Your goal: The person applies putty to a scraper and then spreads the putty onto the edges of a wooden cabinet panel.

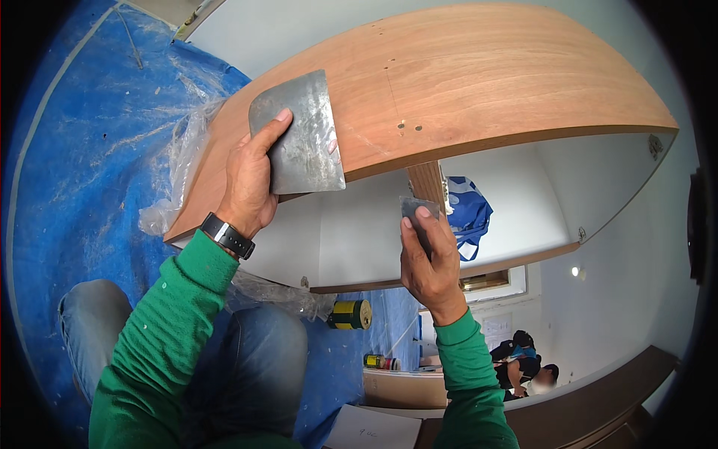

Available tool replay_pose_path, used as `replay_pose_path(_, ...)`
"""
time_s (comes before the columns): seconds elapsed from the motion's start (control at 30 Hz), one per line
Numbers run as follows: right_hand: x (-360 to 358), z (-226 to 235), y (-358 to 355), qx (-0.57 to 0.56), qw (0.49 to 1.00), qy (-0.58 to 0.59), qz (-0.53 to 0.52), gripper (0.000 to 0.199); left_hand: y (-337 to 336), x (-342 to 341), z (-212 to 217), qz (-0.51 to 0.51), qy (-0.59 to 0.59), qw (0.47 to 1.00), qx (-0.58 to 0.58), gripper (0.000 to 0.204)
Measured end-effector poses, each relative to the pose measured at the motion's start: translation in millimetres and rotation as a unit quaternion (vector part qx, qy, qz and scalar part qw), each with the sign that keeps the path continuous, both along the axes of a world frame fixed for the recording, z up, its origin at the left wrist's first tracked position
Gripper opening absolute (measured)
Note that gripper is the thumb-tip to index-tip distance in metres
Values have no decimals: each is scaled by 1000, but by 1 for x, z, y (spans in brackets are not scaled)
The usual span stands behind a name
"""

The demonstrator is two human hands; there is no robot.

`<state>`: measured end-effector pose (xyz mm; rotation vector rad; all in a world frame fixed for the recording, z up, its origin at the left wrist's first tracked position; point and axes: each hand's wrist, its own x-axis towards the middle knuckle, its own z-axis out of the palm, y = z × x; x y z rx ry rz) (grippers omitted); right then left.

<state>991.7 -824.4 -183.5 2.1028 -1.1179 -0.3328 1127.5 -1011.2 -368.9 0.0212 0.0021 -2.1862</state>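
Note:
My left hand [250,176] grips a broad grey metal plate [303,135] with one rounded corner, its thumb lying across the face. Some pale smears mark the metal. In my right hand [432,262] is a small dark, flat scraper blade [417,212], pinched between thumb and fingers. Behind both hands stretches the wooden top [479,67] of a cabinet, with a few small dark holes in its surface. The right hand is in front of the cabinet's open white interior [359,224], close to an upright wooden divider [427,183].
A blue bag [467,217] sits inside the cabinet. Blue sheeting [82,187] covers the floor, with crumpled clear plastic [183,165] along the cabinet's left end. A green-and-yellow can [350,314] and smaller cans [381,362] stand below. Another person [520,367] is at the far lower right.

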Motion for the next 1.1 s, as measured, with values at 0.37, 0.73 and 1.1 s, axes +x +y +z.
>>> replay_pose_path(0.37,-2,3,-3,17,999,-5,-29,37,2,2,2,0,3,1000,1,36)
replay_pose_path(0.73,-1,8,-19,-3,999,37,9,33,1,1,0,-6,9,1000,-2,35)
replay_pose_path(1.1,-1,5,-5,7,1000,18,4,36,-1,0,-2,-6,13,1000,-9,40)
